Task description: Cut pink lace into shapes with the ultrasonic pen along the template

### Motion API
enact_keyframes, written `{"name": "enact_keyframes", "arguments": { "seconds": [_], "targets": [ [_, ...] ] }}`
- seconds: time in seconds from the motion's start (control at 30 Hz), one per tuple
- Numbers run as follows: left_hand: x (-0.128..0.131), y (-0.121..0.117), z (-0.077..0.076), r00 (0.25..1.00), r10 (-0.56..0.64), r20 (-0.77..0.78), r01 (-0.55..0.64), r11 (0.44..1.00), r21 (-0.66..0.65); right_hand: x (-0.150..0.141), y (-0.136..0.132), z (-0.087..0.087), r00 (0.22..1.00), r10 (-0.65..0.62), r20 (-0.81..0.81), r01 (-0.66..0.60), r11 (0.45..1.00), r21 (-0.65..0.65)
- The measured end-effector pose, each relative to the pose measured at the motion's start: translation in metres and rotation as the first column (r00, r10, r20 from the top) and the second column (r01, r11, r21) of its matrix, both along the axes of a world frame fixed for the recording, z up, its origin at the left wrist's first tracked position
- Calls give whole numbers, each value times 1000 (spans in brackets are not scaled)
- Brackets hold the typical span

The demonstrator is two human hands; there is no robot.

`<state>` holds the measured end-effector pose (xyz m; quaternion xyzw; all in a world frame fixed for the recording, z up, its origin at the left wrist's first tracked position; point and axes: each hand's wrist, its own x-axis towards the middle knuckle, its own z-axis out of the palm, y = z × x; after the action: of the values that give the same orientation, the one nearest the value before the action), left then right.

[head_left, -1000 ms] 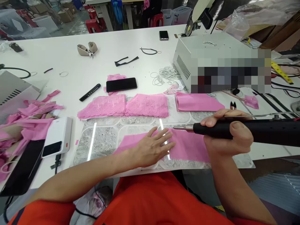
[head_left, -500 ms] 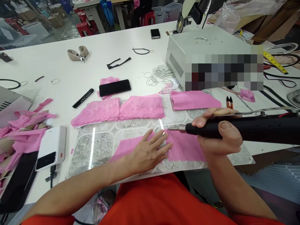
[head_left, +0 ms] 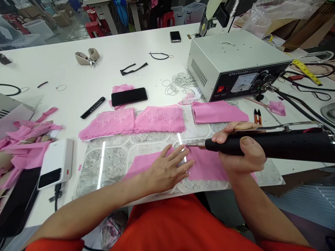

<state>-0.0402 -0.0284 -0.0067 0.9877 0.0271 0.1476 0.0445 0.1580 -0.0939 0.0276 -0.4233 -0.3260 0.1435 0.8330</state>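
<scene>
My left hand lies flat with spread fingers on a pink cloth piece, near its edge. In my right hand is a black ultrasonic welding gun, held level with its thin metal tip pointing left. That tip is at the upper edge of the pink cloth, just beside my left fingertips; whether it presses on the cloth I cannot tell. Both lie on a clear patterned mat. Beyond my hands are two pink lace pieces and a folded pink cloth.
A grey control box with cables stands at the back right. A phone, a black marker and a heap of thin white cord lie beyond the lace. At left are a white power bank and pink straps.
My right hand and the welding gun have shifted slightly left, bringing the tip a little closer to my left fingers. The left hand stays put on the cloth.
</scene>
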Motion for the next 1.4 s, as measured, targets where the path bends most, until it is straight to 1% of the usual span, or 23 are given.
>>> {"name": "enact_keyframes", "arguments": {
  "seconds": [0.23, 0.33, 0.43, 0.5, 0.53, 0.6, 0.63, 0.73, 0.83, 0.93, 1.13, 1.3, 1.4],
  "targets": [
    [-1, 1, -2, 1000, -7, 17, 8, 1000, -19, -2, 0, 0, 998, 23, 58, -24, 1000, 12],
    [-1, 2, -1, 1000, -7, 5, 7, 1000, -23, -5, 3, 1, 996, 13, 89, -14, 1000, 10],
    [-2, 3, 0, 1000, -11, -10, 11, 999, -31, -3, 2, 7, 997, -18, 69, 18, 1000, 2],
    [-2, 3, 0, 1000, -18, -10, 17, 999, -37, 5, -3, 14, 996, -86, 25, 86, 996, 5],
    [-2, 3, 0, 1000, -20, -7, 20, 999, -38, 12, -7, 18, 990, -142, 3, 142, 990, 18],
    [-3, 4, 0, 1000, -21, -3, 21, 999, -38, 27, -19, 25, 963, -269, -25, 269, 963, 26],
    [-3, 4, 0, 1000, -20, -2, 20, 999, -39, 35, -26, 27, 946, -322, -31, 323, 946, 7],
    [-3, 6, 1, 1000, -25, -2, 25, 999, -48, 56, -47, 27, 888, -458, -34, 456, 888, -58],
    [-3, 7, 2, 999, -33, 5, 33, 998, -45, 67, -59, 21, 852, -520, -62, 516, 853, -72],
    [-3, 8, 2, 999, -34, 5, 34, 999, -25, 68, -63, 17, 861, -503, -73, 497, 863, -87],
    [-3, 8, 1, 999, -37, 7, 37, 999, -9, 60, -60, 17, 890, -452, -56, 446, 891, -87],
    [-3, 8, 1, 999, -36, 4, 36, 999, -17, 59, -59, 15, 891, -448, -74, 441, 893, -94],
    [-3, 8, 1, 999, -36, 4, 36, 999, -13, 61, -59, 13, 899, -433, -57, 430, 900, -67]
  ]
}}
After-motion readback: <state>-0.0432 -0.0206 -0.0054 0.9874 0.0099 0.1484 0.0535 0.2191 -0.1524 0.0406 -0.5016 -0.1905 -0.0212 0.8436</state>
